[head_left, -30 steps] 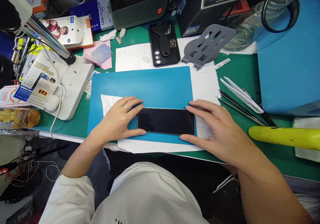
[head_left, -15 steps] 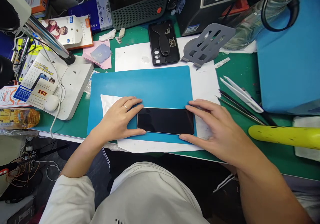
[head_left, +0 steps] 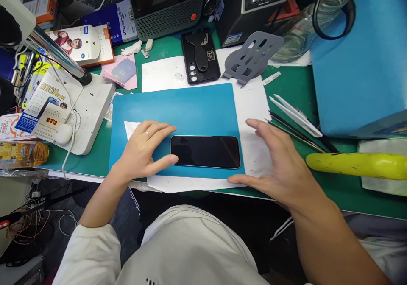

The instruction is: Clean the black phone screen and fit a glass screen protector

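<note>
A phone [head_left: 205, 152] with a dark screen lies face up on a blue mat [head_left: 178, 107]. My left hand [head_left: 143, 151] is at the phone's left end, thumb and fingers apart, holding nothing. Its thumb tip is close by the phone's left edge; whether it touches cannot be made out. To the right, my right hand [head_left: 276, 162] is open beside the phone, clear of it, with a wide gap between thumb and fingers. A white cloth or wipe [head_left: 129, 128] shows partly under my left hand.
Behind the mat lie a black phone case [head_left: 201, 58] and a grey slotted stand [head_left: 252, 58]. White tweezers [head_left: 297, 115] and a yellow cylindrical object [head_left: 356, 164] are at the right. A white lamp base [head_left: 92, 111] stands left, and a glass jar [head_left: 305, 30] at the back right.
My right hand has let go of the phone's right end and opened wider. My left fingers have drawn slightly back from its left end. The whole view has shifted a little.
</note>
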`<state>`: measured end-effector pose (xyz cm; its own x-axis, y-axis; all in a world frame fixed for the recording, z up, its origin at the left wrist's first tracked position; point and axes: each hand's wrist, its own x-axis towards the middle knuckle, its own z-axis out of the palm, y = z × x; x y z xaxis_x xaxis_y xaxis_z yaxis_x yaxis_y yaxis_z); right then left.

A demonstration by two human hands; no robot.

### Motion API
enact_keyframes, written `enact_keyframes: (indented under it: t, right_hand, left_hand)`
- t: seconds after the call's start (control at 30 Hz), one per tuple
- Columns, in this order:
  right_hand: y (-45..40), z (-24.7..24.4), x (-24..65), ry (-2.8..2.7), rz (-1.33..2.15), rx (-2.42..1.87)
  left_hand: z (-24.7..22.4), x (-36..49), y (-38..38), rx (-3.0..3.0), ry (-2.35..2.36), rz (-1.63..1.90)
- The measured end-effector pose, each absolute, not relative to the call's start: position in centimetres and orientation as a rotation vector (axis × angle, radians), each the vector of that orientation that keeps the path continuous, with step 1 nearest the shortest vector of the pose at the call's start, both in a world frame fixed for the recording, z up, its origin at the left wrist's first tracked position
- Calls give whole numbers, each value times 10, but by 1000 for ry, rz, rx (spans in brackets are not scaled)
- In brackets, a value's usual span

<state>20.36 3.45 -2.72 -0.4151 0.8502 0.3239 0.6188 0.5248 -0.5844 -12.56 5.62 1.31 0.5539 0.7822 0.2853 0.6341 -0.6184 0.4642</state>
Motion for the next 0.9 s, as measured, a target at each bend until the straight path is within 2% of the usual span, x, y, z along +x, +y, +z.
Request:
enact_keyframes:
  t: [0.17,0.4,0.9]
  right_hand:
    - [36,-26,202,-2220,445,-1230]
    - [38,-34,203,-2258,389,-1142]
    - [37,-33,201,-2246,414,-1161]
  left_hand:
    - [14,-123,59,2542,1091,424]
    - [18,-125,62,2527,1178,279]
    - [14,-125,61,2566,1153,330]
